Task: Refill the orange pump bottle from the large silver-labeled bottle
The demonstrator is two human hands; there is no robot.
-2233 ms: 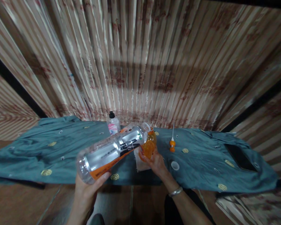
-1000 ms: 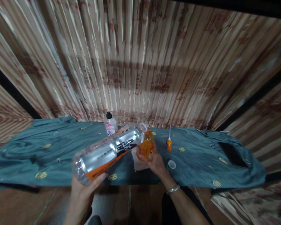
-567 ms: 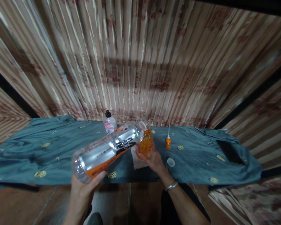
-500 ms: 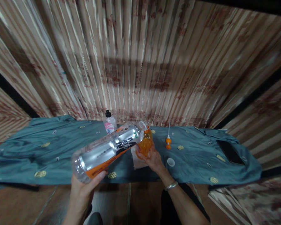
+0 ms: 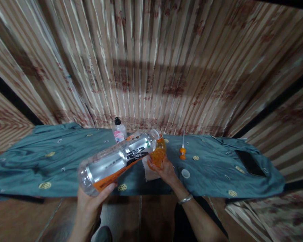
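My left hand (image 5: 94, 198) is wrapped round the base of a large clear plastic bottle (image 5: 116, 163) with a silver and orange label. The bottle is tilted, its open neck at the mouth of an orange translucent bottle (image 5: 158, 153). Around that orange bottle my right hand (image 5: 164, 169) is closed, a bracelet on its wrist. A whitish cloth or tissue (image 5: 150, 174) lies beneath the orange bottle. To the right are an orange pump head (image 5: 182, 153) with a thin tube and a round white cap (image 5: 185, 173). Whether liquid is flowing cannot be made out.
Behind the large bottle stands a clear bottle with a black cap and pink label (image 5: 119, 133). A dark phone (image 5: 249, 163) lies at the right on the green cloth-covered table (image 5: 73, 161). Striped curtains (image 5: 146, 67) hang behind.
The view has shifted slightly. Both hands keep their hold, and the tilted bottle remains at the orange bottle's mouth with hardly any change in angle.
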